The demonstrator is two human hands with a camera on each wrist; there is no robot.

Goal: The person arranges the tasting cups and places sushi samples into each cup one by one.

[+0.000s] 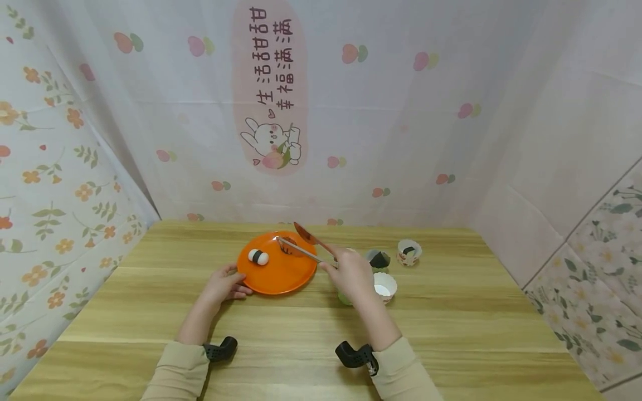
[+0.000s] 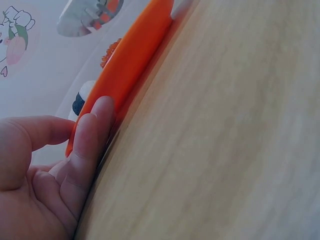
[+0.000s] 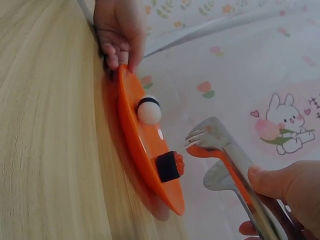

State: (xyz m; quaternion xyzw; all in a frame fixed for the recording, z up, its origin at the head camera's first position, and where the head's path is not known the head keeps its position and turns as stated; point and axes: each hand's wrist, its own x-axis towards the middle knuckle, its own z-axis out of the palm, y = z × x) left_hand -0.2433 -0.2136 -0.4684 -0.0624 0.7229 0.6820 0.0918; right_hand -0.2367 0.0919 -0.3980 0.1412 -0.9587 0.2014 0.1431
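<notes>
My left hand (image 1: 223, 287) holds the near left rim of an orange plate (image 1: 278, 284), thumb at the rim and fingers along its side. A white rice ball with a black band (image 1: 258, 257) sits on the plate's left part. A black-wrapped sushi piece with orange-red roe (image 3: 170, 166) lies farther along the plate in the right wrist view; tongs largely cover that area in the head view. My right hand (image 1: 353, 275) grips metal tongs (image 3: 232, 160), one end fork-shaped, the other spoon-like. Their ends are apart, above the plate, with nothing between them.
Right of the plate stand several small paper cups: a white-lined cup (image 1: 385, 285), a cup with a dark piece (image 1: 409, 253), and another holding a dark triangular piece (image 1: 378, 260). My right hand partly hides a green cup (image 1: 344, 299). A printed curtain (image 1: 321, 200) hangs behind the wooden table.
</notes>
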